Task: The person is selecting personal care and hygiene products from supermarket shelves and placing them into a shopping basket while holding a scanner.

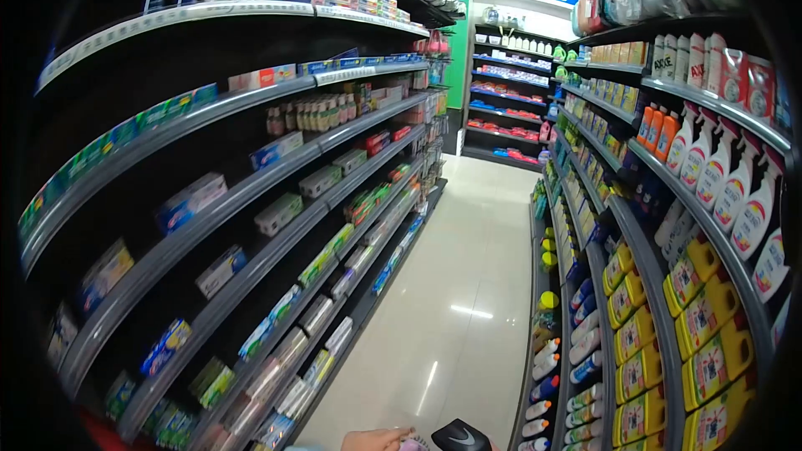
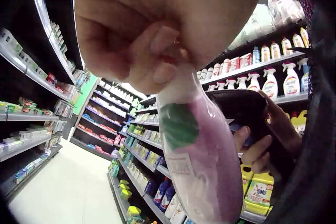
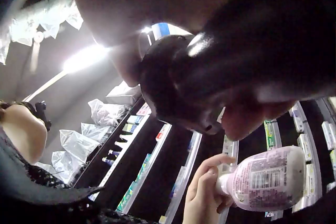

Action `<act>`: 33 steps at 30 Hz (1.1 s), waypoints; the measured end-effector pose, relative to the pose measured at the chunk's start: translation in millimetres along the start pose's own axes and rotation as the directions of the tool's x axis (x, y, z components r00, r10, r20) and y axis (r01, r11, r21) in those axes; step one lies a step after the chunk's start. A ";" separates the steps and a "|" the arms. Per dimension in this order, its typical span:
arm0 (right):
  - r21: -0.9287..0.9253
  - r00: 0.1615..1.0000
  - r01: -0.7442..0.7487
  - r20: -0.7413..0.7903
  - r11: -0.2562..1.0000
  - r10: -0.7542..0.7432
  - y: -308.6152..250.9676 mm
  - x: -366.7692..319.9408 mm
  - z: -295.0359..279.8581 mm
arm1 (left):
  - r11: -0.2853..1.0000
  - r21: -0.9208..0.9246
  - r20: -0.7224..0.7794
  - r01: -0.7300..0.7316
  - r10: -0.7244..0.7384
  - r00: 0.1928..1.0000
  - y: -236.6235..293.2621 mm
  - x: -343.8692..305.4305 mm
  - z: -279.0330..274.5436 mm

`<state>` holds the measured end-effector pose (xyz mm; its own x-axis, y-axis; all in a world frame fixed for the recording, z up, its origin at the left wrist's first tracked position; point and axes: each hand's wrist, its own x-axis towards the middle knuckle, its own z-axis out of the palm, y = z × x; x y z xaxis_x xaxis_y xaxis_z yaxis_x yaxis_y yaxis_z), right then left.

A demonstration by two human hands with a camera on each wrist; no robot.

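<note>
My left hand (image 2: 142,29) pinches a bottle (image 2: 210,155) by its narrow neck. The bottle is clear with pink-purple contents, a green leaf print and a small price sticker. In the right wrist view, its back label with a barcode (image 3: 266,178) faces the right hand's side. My right hand (image 2: 257,153) grips a black handheld barcode scanner (image 3: 173,85), its fingers curled round the handle. The head view catches only the top of the scanner (image 1: 461,434) at the bottom edge, right beside the left hand (image 1: 376,440).
Shelves of boxed toothpaste (image 1: 192,200) line the left side. On the right stand white spray bottles (image 1: 731,192) and yellow jugs (image 1: 697,317). A pale tiled aisle (image 1: 443,284) runs between them to a back shelf (image 1: 505,100) with red packs.
</note>
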<state>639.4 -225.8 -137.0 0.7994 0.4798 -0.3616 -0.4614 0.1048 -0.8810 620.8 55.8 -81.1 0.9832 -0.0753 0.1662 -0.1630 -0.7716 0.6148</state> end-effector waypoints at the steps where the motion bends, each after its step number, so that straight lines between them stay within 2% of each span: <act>1: -0.029 0.999 0.024 0.030 0.999 -0.023 -19.9 23.7 -6.0 | 1.000 -0.002 -0.002 -0.006 0.006 1.000 -7.8 25.8 -5.7; 3: -0.086 0.999 -0.022 0.025 0.996 0.024 -83.8 59.2 2.7 | 1.000 0.008 0.056 0.018 -0.018 0.998 -24.6 70.8 -13.1; 5: -0.174 0.999 -0.040 0.025 0.984 0.045 -139.9 95.2 10.6 | 0.998 -0.041 0.037 0.051 -0.049 0.998 -33.4 112.8 -26.4; 6: -0.175 0.994 -0.102 0.025 0.979 0.108 -142.5 119.5 1.3 | 0.993 -0.086 0.022 0.086 -0.085 0.996 -36.8 130.3 -34.6; 10: -0.132 0.997 -0.037 0.060 0.991 0.045 -160.9 199.1 -7.2 | 0.993 -0.038 0.014 0.115 -0.114 0.993 -57.9 183.6 -61.3; 11: -0.090 0.999 0.028 0.037 0.996 -0.025 -151.2 220.4 -9.8 | 0.993 -0.011 -0.025 0.116 -0.116 0.993 -63.3 195.6 -67.0; 14: -0.190 0.985 -0.055 0.152 0.980 0.085 -163.9 275.2 -15.0 | 0.983 0.012 -0.099 0.183 -0.181 0.979 -79.3 225.4 -74.1; 16: -0.153 0.984 -0.088 0.142 0.984 0.110 -170.6 303.3 -13.2 | 0.982 0.030 -0.142 0.187 -0.181 0.973 -88.7 244.0 -74.3; 18: -0.116 0.983 0.016 0.183 0.993 0.005 -158.8 344.6 -25.0 | 0.970 0.014 -0.156 0.241 -0.236 0.959 -99.2 264.3 -71.6; 20: -0.137 0.971 -0.012 0.236 0.990 0.045 -180.3 381.6 -30.0 | 0.958 0.008 -0.172 0.285 -0.280 0.945 -103.0 288.4 -67.1; 22: -0.012 0.968 0.030 0.248 0.999 -0.026 -208.8 415.4 -32.1 | 0.918 -0.127 -0.102 0.375 -0.388 0.916 -105.1 321.9 -68.6; 23: 0.006 0.966 0.038 0.257 0.999 -0.038 -215.6 437.5 -41.7 | 0.905 -0.137 -0.105 0.403 -0.418 0.902 -107.8 341.9 -66.1; 25: -0.040 0.948 0.094 0.308 0.995 -0.077 -234.9 485.1 -64.0 | 0.900 -0.093 -0.130 0.427 -0.436 0.890 -115.5 388.1 -58.5; 28: 0.041 0.943 0.083 0.320 0.996 -0.092 -287.0 539.6 -90.7 | 0.877 -0.053 -0.159 0.478 -0.480 0.862 -120.1 469.4 -63.0; 30: 0.096 0.939 0.087 0.325 0.992 -0.114 -332.2 571.3 -103.9 | 0.908 0.136 -0.164 0.396 -0.374 0.913 -128.4 526.9 -69.0; 31: 0.114 0.946 0.088 0.300 0.990 -0.119 -341.4 592.0 -116.4 | 0.900 0.139 -0.102 0.413 -0.402 0.910 -123.9 556.6 -78.2; 32: 0.131 0.953 0.089 0.276 0.987 -0.123 -350.0 613.5 -127.6 | 0.898 0.151 -0.107 0.413 -0.400 0.910 -126.2 586.9 -85.7; 33: 0.142 0.955 0.090 0.268 0.986 -0.125 -358.6 629.3 -138.8 | 0.901 0.248 -0.144 0.357 -0.330 0.933 -126.3 611.4 -89.8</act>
<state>1361.3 -82.3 -91.0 0.7185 0.6784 -0.1532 -0.4377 0.2699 -0.8576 1235.2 164.0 12.1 0.9591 0.2758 0.0630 0.2248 -0.8782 0.4221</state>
